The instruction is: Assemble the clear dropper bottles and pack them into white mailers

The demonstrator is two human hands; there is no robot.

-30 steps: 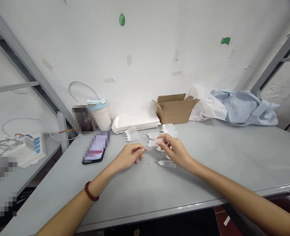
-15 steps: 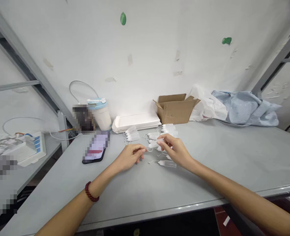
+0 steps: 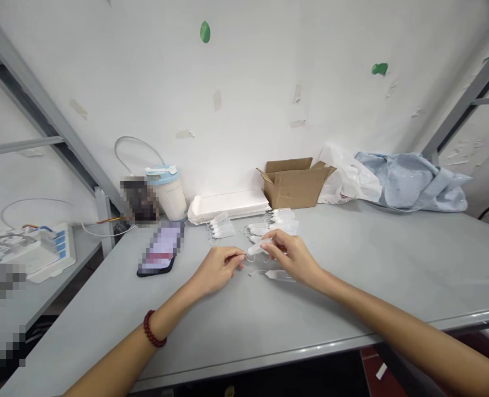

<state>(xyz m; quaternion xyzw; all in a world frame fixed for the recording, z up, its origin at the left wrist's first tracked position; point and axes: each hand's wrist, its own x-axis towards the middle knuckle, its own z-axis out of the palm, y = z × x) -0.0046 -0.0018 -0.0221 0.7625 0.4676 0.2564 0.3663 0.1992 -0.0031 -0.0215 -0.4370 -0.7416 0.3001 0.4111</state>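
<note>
My right hand [image 3: 295, 257] pinches a small clear-and-white plastic tube [image 3: 254, 249] by its right end. A thin white cord loops from the tube's left end toward my left hand [image 3: 218, 268], whose thumb and forefinger are closed at the cord's tip. Just below lies another tube [image 3: 280, 275], flat on the table with its cord pointing left. More tubes of this kind lie behind my hands, one cluster [image 3: 222, 226] at the left and another [image 3: 283, 218] at the right; my right hand partly hides some of them.
On the grey table [image 3: 393, 264] stand an open cardboard box [image 3: 296, 187], flat white packaging [image 3: 230, 205] and a lidded cup [image 3: 170, 196]. A phone [image 3: 161, 248] lies to the left. A white plastic bag [image 3: 347, 173] and a pale blue bundle [image 3: 414, 182] rest against the wall.
The held tube and my right hand have shifted slightly down and to the left, and the tube tilts a little more. My left hand stays almost in place at the cord.
</note>
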